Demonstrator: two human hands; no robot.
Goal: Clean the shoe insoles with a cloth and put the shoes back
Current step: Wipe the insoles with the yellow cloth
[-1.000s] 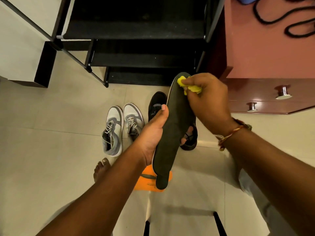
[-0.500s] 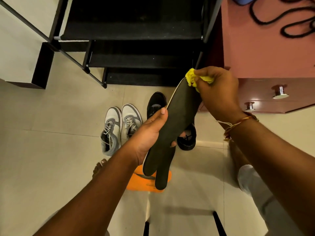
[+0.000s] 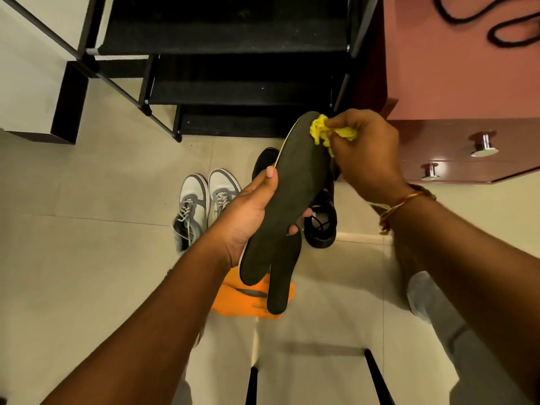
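My left hand (image 3: 248, 217) grips two dark insoles by their middle: the upper insole (image 3: 295, 185) points up and to the right, and a second insole (image 3: 282, 276) hangs below it. My right hand (image 3: 365, 153) pinches a crumpled yellow cloth (image 3: 321, 133) against the toe end of the upper insole. On the floor behind stand a pair of grey-white sneakers (image 3: 204, 200) and black shoes (image 3: 320, 226), partly hidden by the insoles. Two orange insoles (image 3: 242, 299) lie on the floor under my left hand.
A black shoe rack (image 3: 233, 83) with dark shelves stands ahead. A red-brown cabinet (image 3: 455, 112) with metal knobs is on the right, a black cord on its top. Pale floor tiles (image 3: 87, 258) lie to the left. A black stool frame (image 3: 374, 375) is near the bottom.
The right hand with the cloth slid up to the toe end of the insole, then came slightly back along its edge. The insoles in my left hand spread apart, so the lower one shows.
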